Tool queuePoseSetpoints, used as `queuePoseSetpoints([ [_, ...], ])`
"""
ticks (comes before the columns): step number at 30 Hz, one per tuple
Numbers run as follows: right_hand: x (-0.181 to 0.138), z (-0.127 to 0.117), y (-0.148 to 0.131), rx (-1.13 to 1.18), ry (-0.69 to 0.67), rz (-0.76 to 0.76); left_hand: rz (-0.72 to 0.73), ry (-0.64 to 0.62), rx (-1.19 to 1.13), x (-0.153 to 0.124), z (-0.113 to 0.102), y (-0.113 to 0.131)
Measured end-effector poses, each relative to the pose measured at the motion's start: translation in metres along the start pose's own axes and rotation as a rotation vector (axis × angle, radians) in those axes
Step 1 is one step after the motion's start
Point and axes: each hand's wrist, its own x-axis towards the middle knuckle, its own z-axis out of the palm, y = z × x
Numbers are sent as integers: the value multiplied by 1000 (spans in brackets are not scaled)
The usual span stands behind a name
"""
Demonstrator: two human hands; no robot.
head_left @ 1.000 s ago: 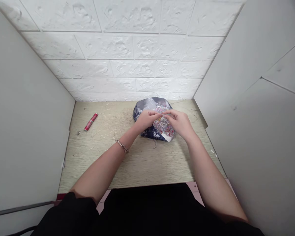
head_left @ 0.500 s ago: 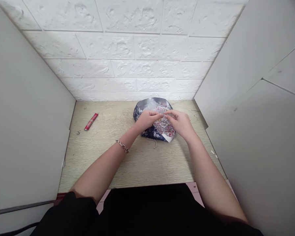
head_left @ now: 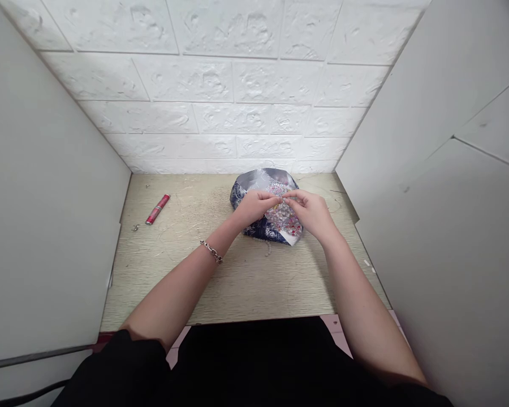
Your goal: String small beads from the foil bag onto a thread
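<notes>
While well inside table (head_left: 254, 288) edges, left hand (head_left: 253, 205) and right hand (head_left: 313, 211) over beads (head_left: 285, 216), fingers (head_left: 273, 200) near-closed, hold indistinct.

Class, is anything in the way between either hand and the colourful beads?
No obstacle shows: the left hand and right hand are close together over the beads. I cannot tell whether clear film covers them. The red tube lies well aside, to the left.
</notes>
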Motion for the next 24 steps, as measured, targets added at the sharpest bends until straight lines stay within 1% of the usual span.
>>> queuePoseSetpoints([
  [5,-1,0,-1,1,-14,11,1,-9,13,0,0,0],
  [10,-1,0,-1,-12,-10,-17,-7,-7,16,0,-1,-1],
  [14,-1,0,-1,-25,-8,7,-11,7,9,1,0,-2],
  [24,0,-1,0,-50,-4,4,13,2,32,1,-1,-2],
])
